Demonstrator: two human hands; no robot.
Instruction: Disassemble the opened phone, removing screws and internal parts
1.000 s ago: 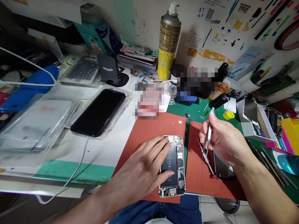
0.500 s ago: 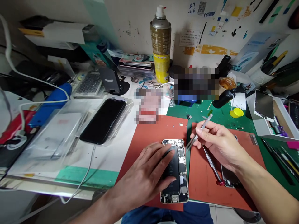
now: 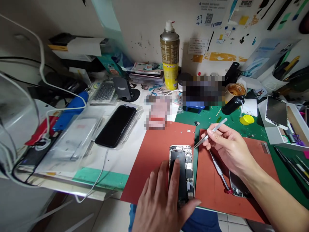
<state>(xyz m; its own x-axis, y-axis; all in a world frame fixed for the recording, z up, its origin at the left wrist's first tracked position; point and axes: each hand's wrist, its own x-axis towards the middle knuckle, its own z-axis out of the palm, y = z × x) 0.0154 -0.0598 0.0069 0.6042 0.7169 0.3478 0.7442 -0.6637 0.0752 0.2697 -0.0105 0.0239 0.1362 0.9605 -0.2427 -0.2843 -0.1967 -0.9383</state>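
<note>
An opened phone with its battery and boards exposed lies on a red-brown mat. My left hand rests over its lower left part, fingers apart, the index finger on the black battery and the thumb across the bottom end. My right hand pinches silver tweezers to the right of the phone, their tips close to its upper right corner and off it. Below my right hand, a metal screwdriver with a red end lies beside a second phone part, partly hidden by the wrist.
A black phone lies on the left of the white surface, with a white cable below it. A spray can and a black stand are at the back. On the right are a yellow cap, a white box and several pen-like tools.
My left hand has moved down the phone and turned, uncovering its upper part. The tweezers are tilted flatter and remain in my right hand. The view has shifted slightly left.
</note>
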